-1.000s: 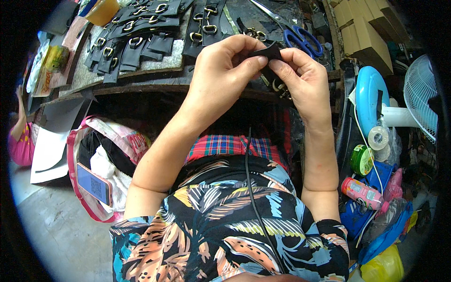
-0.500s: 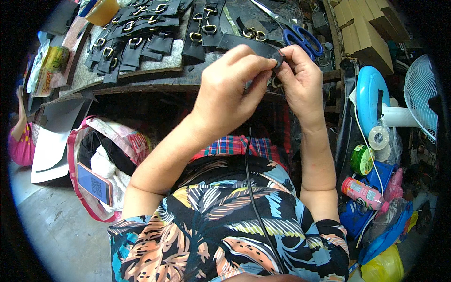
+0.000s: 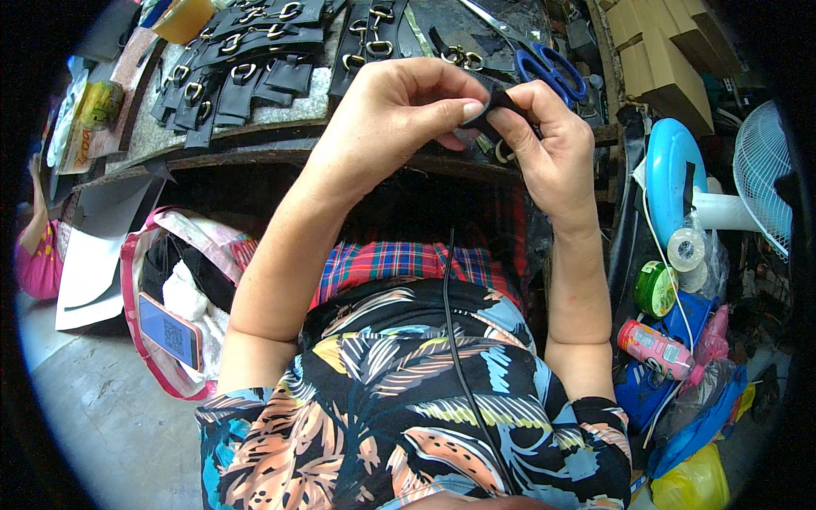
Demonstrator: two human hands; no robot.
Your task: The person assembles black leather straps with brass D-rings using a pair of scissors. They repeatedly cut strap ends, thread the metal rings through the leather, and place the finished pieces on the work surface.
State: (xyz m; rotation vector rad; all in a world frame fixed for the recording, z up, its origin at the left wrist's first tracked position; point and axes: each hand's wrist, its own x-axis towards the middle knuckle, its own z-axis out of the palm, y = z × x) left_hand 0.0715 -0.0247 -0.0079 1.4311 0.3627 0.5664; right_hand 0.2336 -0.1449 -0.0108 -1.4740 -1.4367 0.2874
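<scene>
Our left hand (image 3: 382, 123) and right hand (image 3: 552, 149) pinch a black strip (image 3: 492, 102) between them: likely light, pliable, best held by its edges.

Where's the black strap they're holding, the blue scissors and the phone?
Held black strap (image 3: 501, 99): head view, its pinched part.
Blue-handled scissors (image 3: 544, 67): head view, the handles.
Smartphone (image 3: 172, 333): head view, its screen.

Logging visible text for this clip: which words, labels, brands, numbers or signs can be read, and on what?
I'm not copying wording out; here is where it stands.
Pink bottle: label printing, too small to read.
Phone: square code pattern on the screen.
Green round container: lid markings, too small.
Patterned shirt: blue script-like marks, unclear.
Black piece between the fingers: none visible.
</scene>
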